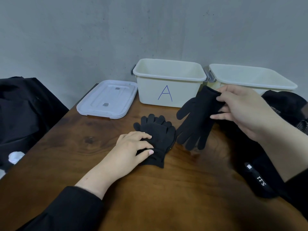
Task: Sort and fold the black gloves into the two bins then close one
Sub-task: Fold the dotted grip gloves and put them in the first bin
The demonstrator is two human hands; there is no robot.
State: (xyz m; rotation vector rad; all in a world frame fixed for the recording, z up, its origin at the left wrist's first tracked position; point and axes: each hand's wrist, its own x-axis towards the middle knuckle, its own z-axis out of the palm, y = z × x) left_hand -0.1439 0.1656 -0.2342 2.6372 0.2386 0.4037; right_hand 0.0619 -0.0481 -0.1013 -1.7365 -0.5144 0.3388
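Inspector: Gloves (155, 139) are stacked flat mid-table, pressed by the left hand (133, 147) with fingers straight. A third glove (198, 120) is pinched at its cuff by the right hand (245, 110).

Clerk: It should be matched, folded, then binned in the bin marked A (170, 84), judged empty.

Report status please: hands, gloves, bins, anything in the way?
Left hand presses gloves on table. Right hand pinches one glove by its cuff, lifted. Bin A and second bin open, lid beside A. Nothing in the way.
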